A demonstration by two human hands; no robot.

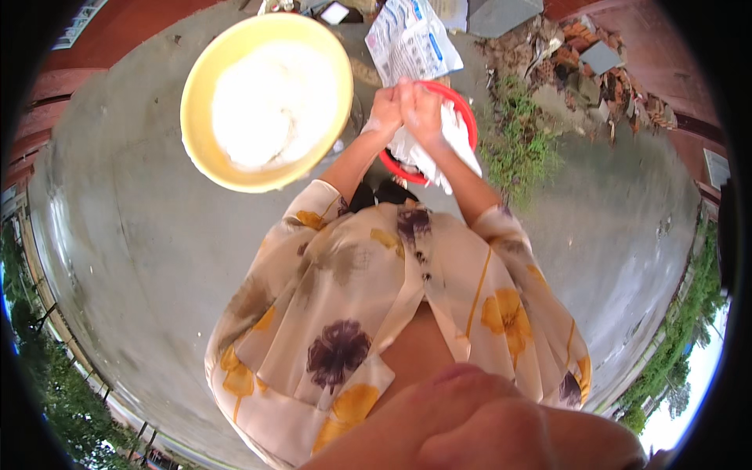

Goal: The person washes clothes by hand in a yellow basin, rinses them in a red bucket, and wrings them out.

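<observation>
My left hand [386, 111] and my right hand [423, 111] are curled with their knuckles pressed together over the far side of a red basin [468, 120]. White cloth [411, 150] bunches beneath them and spills over the basin's near right rim. Both fists appear closed on a fold of it, though my fingers hide the part inside. Pale suds seem to cling to my wrists. Left of the hands stands a large yellow basin [197, 111], its whitish contents [264, 111] washed out by glare.
A printed white and blue plastic bag [411, 44] stands just beyond the red basin. Weeds [514, 141] and a heap of broken bricks [617, 88] lie to the right. Around me spreads a wet concrete floor [147, 252], with red walls at the far sides.
</observation>
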